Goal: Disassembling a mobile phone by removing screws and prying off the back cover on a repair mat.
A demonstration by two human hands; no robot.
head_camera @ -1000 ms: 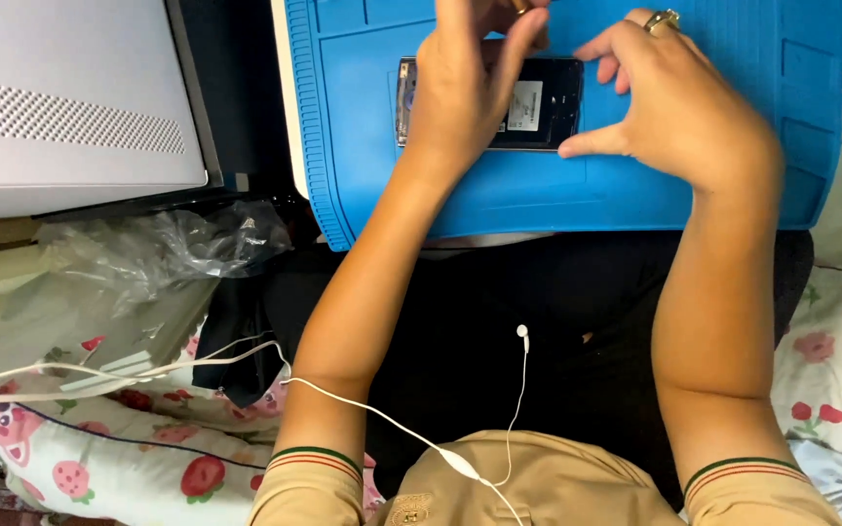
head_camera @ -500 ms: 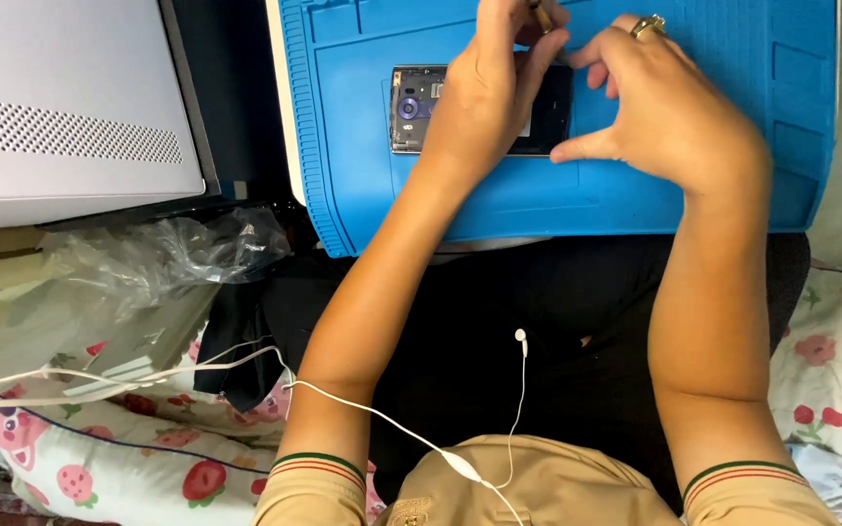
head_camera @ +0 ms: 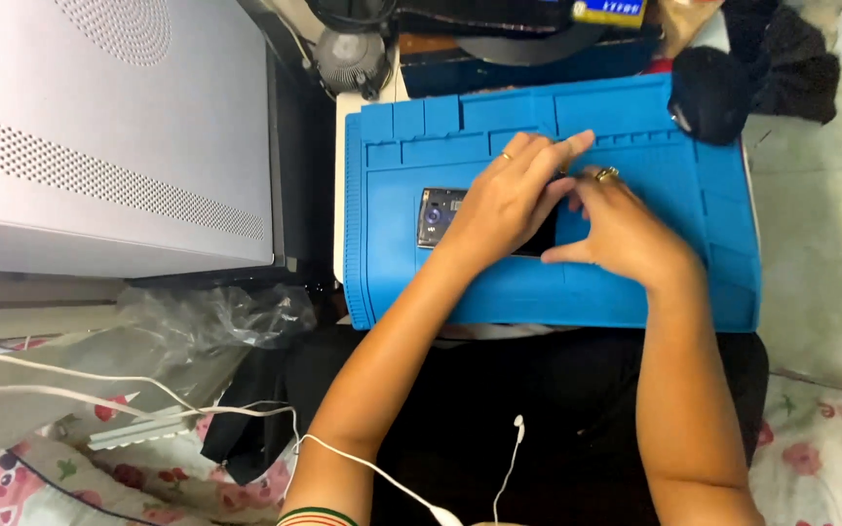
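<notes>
A dark smartphone [head_camera: 438, 215] lies flat on a blue silicone work mat [head_camera: 499, 127], its camera end showing at the left. My left hand [head_camera: 509, 200] rests over the phone's middle and presses it down, fingers stretched toward the right. My right hand [head_camera: 621, 229] touches the phone's right end, thumb and fingers pinched at its edge, with a ring on one finger. Both hands hide most of the phone.
A large grey perforated case [head_camera: 109, 136] stands to the left. Crumpled clear plastic [head_camera: 207, 321] and white cables [head_camera: 129, 409] lie at lower left. A small fan [head_camera: 348, 54] and a dark cloth [head_camera: 708, 93] sit behind the mat. White earphones [head_camera: 514, 429] hang over my lap.
The camera view has tilted, so the mat and hands sit lower in the picture. Both hands stay on the phone, the left hand now covering more of it.
</notes>
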